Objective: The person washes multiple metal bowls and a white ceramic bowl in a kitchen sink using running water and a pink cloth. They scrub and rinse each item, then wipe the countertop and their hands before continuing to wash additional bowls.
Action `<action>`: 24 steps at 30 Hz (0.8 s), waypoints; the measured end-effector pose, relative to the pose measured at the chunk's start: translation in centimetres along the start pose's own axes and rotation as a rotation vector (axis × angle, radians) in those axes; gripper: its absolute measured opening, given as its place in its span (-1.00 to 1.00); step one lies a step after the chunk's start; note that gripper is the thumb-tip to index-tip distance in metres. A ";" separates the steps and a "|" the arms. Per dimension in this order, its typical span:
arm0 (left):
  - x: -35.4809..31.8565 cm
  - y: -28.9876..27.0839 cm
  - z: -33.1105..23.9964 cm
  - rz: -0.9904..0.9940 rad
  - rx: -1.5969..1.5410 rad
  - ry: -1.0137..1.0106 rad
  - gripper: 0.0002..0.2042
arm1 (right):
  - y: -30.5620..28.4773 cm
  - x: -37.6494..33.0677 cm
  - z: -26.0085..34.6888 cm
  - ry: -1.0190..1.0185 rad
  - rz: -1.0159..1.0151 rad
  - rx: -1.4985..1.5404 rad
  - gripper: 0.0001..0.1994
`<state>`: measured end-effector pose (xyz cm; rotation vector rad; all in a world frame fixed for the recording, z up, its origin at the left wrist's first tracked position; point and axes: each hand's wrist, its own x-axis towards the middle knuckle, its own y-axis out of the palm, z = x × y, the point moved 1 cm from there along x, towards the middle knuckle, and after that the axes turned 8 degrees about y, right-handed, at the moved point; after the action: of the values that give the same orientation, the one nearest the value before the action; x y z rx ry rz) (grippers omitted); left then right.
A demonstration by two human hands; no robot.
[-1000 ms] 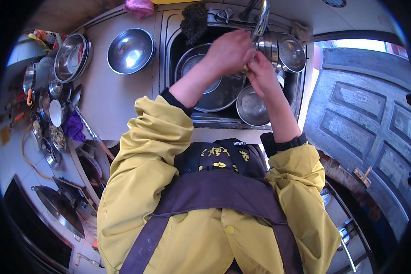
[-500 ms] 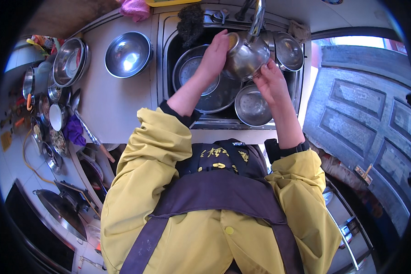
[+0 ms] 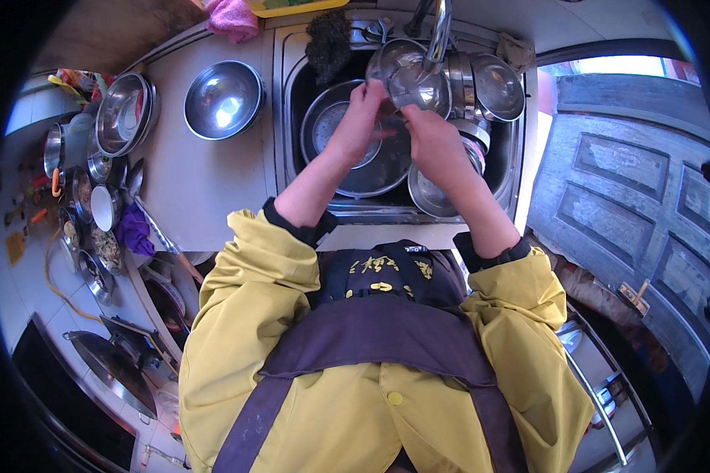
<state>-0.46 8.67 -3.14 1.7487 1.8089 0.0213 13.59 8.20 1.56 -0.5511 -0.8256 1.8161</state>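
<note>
Steel bowl point(image 3: 409, 77) held up over the sink point(image 3: 528, 134), right under the tap point(image 3: 439, 31). Left hand point(image 3: 360, 118) grips bowl's left rim, fingers curled closed on it. Right hand point(image 3: 432, 138) closed around its lower right side. Below hands, big steel basin point(image 3: 371, 169) in sink, smaller pot point(image 3: 434, 193) beside it on right. More steel bowls point(image 3: 493, 83) stacked in sink's right part. Left on counter point(image 3: 205, 181): empty steel bowl point(image 3: 222, 98), farther left nested bowls point(image 3: 122, 110). Dark scrubber point(image 3: 328, 43) at sink's back edge, pink cloth point(image 3: 233, 16) past it.
</note>
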 end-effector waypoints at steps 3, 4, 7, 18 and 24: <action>-0.7 0.0 0.4 -0.106 -0.045 0.145 -0.54 | 1.1 0.1 0.1 -0.073 0.121 -0.235 -0.71; -0.6 -0.4 0.3 -0.151 -0.023 0.122 -0.55 | 1.1 0.3 -0.1 -0.098 0.180 -0.184 -0.68; 0.2 -2.4 -1.0 -0.008 -0.049 0.198 -0.59 | 0.5 0.9 -0.9 -0.254 0.286 -0.292 -0.55; -1.0 -1.5 -1.2 -0.225 0.241 0.202 -0.63 | 2.3 1.1 -1.2 -0.195 0.264 -0.240 -0.63; -1.5 -1.6 -2.6 -0.191 0.076 0.058 -0.58 | 0.8 1.7 -1.1 -0.147 0.227 -0.163 -0.76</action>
<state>-3.15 8.16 -1.08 1.6343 2.0358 -0.0766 13.20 9.84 0.24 -0.6425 -1.0526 2.0257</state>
